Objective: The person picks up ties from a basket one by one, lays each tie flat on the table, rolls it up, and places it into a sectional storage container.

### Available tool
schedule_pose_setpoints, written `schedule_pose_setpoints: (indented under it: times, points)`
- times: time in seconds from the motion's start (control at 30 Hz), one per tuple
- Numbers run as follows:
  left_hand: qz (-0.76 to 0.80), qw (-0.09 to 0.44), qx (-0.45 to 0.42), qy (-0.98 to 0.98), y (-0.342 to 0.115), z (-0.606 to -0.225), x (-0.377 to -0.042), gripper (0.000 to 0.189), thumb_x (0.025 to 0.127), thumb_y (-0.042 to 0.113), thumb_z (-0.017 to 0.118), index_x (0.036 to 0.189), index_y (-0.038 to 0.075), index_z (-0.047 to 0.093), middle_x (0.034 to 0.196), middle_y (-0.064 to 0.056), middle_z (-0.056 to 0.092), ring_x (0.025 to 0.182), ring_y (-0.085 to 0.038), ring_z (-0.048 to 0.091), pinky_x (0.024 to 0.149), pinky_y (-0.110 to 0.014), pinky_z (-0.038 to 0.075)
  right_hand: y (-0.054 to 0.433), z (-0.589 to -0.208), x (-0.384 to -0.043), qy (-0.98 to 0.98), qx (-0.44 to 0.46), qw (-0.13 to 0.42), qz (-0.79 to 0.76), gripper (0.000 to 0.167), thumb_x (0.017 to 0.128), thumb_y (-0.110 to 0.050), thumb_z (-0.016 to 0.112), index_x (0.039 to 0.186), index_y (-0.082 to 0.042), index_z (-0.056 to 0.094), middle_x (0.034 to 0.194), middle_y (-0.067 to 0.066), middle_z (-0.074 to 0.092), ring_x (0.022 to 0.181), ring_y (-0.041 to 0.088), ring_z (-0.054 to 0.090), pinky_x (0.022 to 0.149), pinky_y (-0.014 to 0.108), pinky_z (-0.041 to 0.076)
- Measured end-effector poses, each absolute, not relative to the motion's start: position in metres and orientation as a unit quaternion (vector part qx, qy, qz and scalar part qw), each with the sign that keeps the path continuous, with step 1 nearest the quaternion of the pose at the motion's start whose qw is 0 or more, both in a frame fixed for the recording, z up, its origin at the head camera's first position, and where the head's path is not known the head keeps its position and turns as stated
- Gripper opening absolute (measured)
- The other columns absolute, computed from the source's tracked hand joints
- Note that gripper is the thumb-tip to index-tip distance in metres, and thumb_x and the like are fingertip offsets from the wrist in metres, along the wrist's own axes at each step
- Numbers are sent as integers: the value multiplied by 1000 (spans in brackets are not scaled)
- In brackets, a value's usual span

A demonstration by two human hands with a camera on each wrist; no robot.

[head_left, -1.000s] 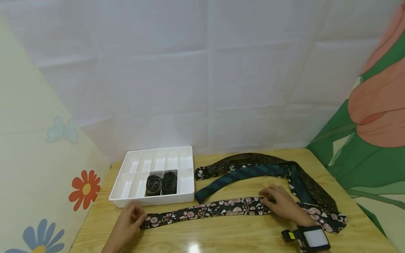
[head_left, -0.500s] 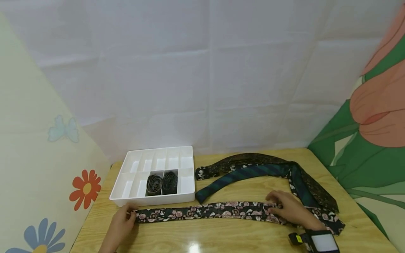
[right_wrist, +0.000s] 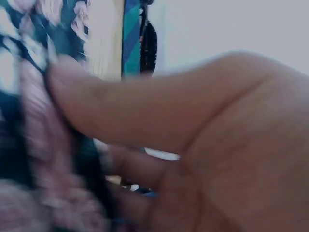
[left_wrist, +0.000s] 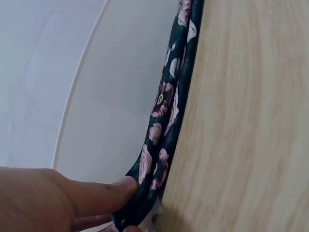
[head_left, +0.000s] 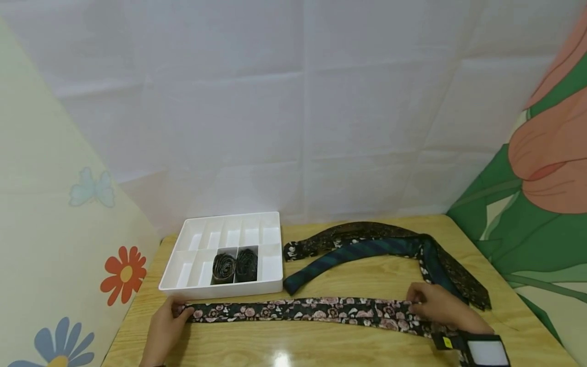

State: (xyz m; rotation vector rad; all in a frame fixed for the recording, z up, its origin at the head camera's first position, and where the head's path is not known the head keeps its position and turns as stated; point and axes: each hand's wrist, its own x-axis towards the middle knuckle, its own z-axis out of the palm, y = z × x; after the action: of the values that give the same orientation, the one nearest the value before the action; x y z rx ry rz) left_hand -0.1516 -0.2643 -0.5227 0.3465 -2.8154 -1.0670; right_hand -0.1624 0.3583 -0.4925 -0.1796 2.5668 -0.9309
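A dark necktie with pink roses (head_left: 302, 309) stretches from left to right along the front of the table. My left hand (head_left: 164, 326) pinches its narrow end; in the left wrist view the thumb (left_wrist: 104, 193) lies over the folded fabric. Toward the wider end, my right hand (head_left: 442, 306) pinches the tie's upper edge between thumb and fingers. The right wrist view is blurred, with the rose fabric (right_wrist: 43, 145) filling its left side beside the thumb. The wide tip is hidden behind the right wrist.
Behind the left hand stands a white divided tray (head_left: 220, 291) with two rolled dark ties (head_left: 223, 268) in its front compartments. A green-blue striped tie (head_left: 348, 253) and a dark brown patterned tie (head_left: 367, 229) lie curved at the right. A white sheet hangs behind the table.
The left hand has drawn the tie's narrow end leftward. The right hand has shifted right along the tie, and the wide end has come away from the other ties toward the front.
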Motion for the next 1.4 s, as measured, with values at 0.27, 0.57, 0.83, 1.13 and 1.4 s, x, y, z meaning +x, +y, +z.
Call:
schedule_pose_setpoints:
  times: [0.27,0.57,0.83,1.13,1.4]
  points:
    - [-360,53,134,-922,-264,-524,-154,29,92,11,80,102,-7,59,90,-18,67,83,-25,62,69,-30,49,358,-498,-167,938,-19,163,-306,27,91,5,74,116,-2,66,113,11,72,95,26,69,75,44,55]
    - [-345,47,134,-928,-261,-521,-153,35,88,16,80,100,-7,57,87,-16,61,79,-25,57,68,-33,45,338,-500,-169,956,-67,73,-276,33,90,14,63,117,-3,71,112,10,71,99,28,66,79,46,58]
    - [-357,97,98,-924,-241,-522,-155,26,77,-1,78,93,-3,58,88,-14,59,81,-24,55,71,-35,44,261,-501,-159,926,-195,71,-315,14,101,-11,71,111,-20,71,105,-6,65,83,0,57,68,27,51]
    - [-335,143,64,-929,-226,-528,-148,1,89,3,75,89,3,75,90,-12,64,85,-21,56,72,-35,45,216,-508,-158,930,-233,93,-269,9,98,-24,77,100,-28,70,97,-14,60,83,-2,58,69,29,52]
    - [-364,125,111,-916,-211,-526,-150,26,75,-1,76,96,-4,60,87,-16,60,80,-26,56,69,-38,44,172,-512,-163,907,-303,75,-284,24,103,-24,71,127,-23,73,109,-10,61,84,-4,54,69,23,48]
